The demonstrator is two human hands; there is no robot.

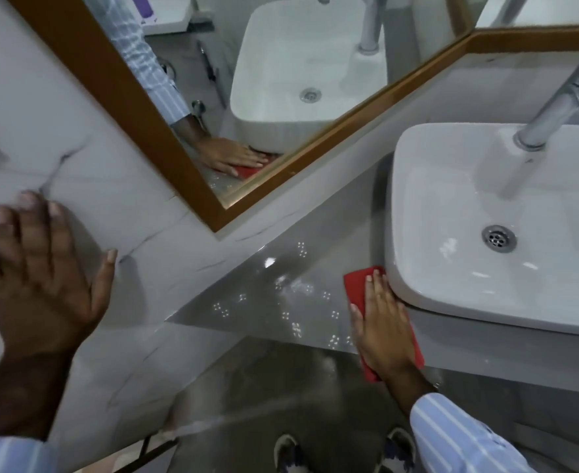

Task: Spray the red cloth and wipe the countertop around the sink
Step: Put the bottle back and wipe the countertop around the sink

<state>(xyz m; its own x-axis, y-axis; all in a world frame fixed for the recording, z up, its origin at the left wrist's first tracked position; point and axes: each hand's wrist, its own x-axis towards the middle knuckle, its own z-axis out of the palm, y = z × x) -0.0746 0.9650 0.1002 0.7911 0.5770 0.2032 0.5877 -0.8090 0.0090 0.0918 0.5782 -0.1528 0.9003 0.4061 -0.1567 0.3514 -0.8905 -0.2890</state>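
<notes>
On the grey counter point(274, 302) just left of the white sink point(451, 295), the right hand point(382, 324) presses flat, fingers spread, on the red cloth point(356, 285), soft, light and likely damp, best handled under an open palm, while the left hand point(39, 271) rests open and empty against the wall point(117, 165).

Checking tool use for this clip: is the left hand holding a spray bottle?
No, the left hand lies flat and open against the wall, while the right hand presses the red cloth.
</notes>
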